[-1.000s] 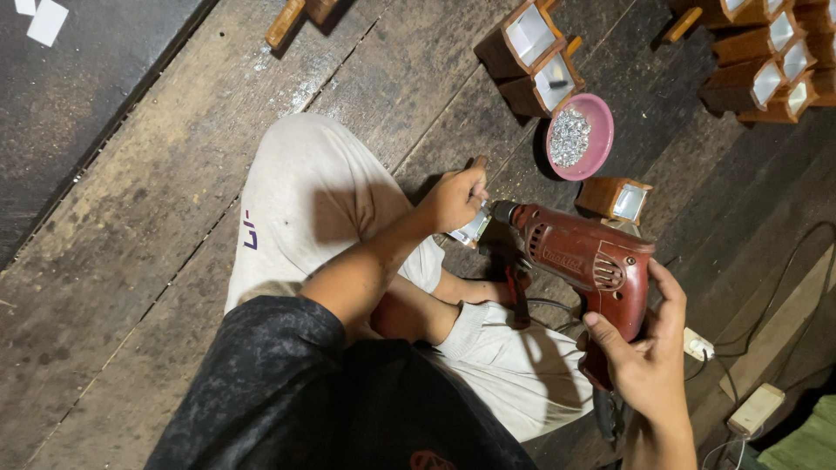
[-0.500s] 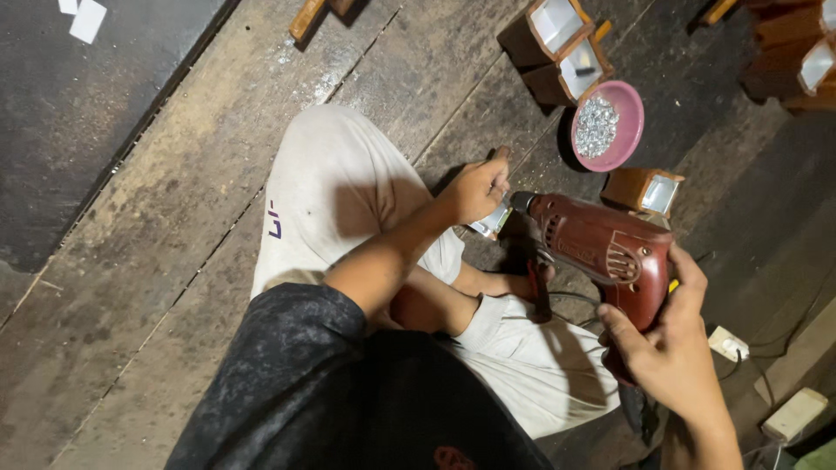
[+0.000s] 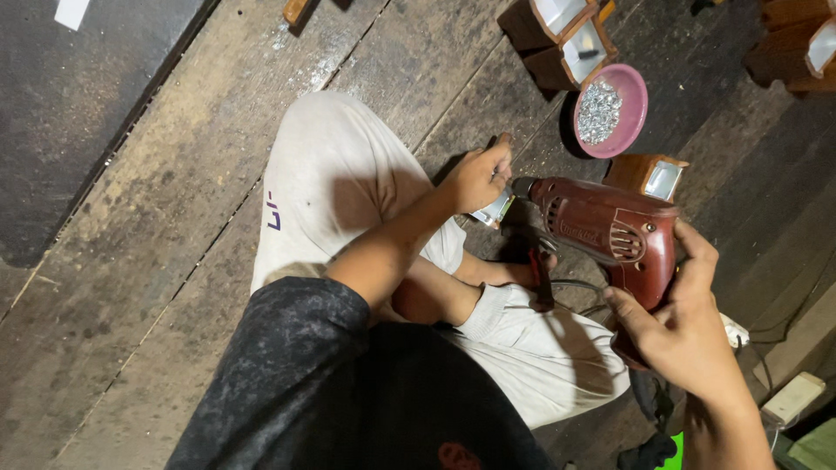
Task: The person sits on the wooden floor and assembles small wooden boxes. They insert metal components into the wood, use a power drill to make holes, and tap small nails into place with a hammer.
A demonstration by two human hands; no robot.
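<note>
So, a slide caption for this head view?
Seated on floorboards, right hand grips red drill; left hand holds small piece.

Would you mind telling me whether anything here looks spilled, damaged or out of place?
Nothing stands out. The right hand grips the red drill, its tip at the small metal-faced piece held by the left hand. The pink bowl sits upright on the plank floor, its small metal bits inside.

single head-mounted view, aimed steeply down from close above the lap; covers both hands, the drill (image 3: 610,231) and the plank floor (image 3: 157,252).
</note>
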